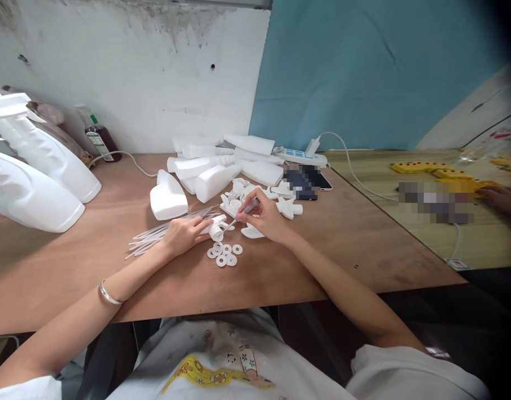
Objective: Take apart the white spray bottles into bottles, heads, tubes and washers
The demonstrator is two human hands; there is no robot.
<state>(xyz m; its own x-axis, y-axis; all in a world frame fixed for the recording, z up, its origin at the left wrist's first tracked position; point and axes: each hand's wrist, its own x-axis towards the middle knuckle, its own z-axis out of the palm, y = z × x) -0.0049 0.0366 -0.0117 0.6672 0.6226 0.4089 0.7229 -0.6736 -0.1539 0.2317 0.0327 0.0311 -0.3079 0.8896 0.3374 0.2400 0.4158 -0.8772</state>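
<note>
My left hand [184,238] is closed around a white spray trigger head [216,231], its round collar turned toward me. Between the fingertips of my right hand [264,215] is a slim silvery pointed tool [248,209], its tip at the collar; I cannot tell whether it touches. Just below lie several flat white ring washers [226,249]. Thin translucent tubes [149,236] spread out beside and partly under my left hand. Behind my hands is a pile of white trigger heads [239,190], partly hidden by my right hand.
Several white plastic bottles [220,180] lie farther back. Two large spray bottles [34,186] stand at left near a dark glass bottle [100,139]. Phones [317,176] and a power strip [303,156] are at back right. Another person's hand [503,200] is near yellow pieces [426,168].
</note>
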